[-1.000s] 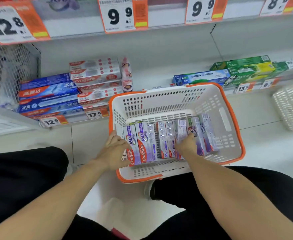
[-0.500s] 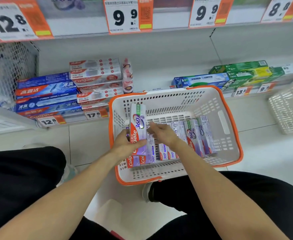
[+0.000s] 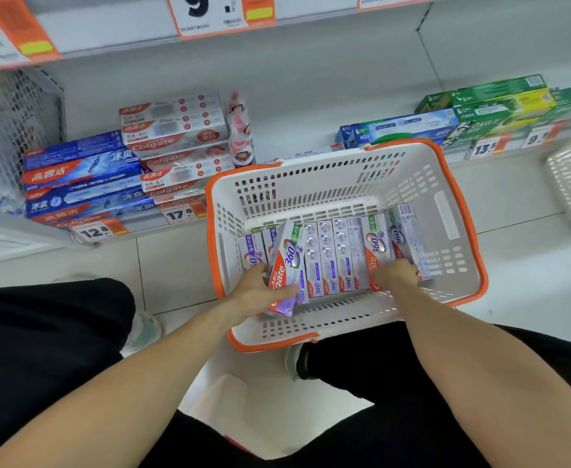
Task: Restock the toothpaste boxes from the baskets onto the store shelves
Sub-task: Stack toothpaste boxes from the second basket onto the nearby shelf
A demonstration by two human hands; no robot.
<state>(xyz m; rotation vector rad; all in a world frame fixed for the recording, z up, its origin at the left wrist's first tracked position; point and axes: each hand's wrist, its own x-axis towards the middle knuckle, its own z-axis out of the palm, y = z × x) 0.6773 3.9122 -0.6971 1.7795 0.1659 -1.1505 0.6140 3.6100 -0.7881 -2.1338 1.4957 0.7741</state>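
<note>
A: What do the fingers do?
B: The left hand [image 3: 255,292] curls around a tilted Colgate box [image 3: 286,268] in the white basket [image 3: 459,211]. The right hand [image 3: 395,275] pinches another box [image 3: 377,244] in the row.
A: Hidden?
B: Right fingertips, behind the boxes; shelf tags are cropped.

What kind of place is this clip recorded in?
Most likely a shop aisle, at the toothpaste section. Price tags line the shelf edge, stacked toothpaste boxes sit on it, and a shopping basket of more boxes stands on the tiled floor.
</note>
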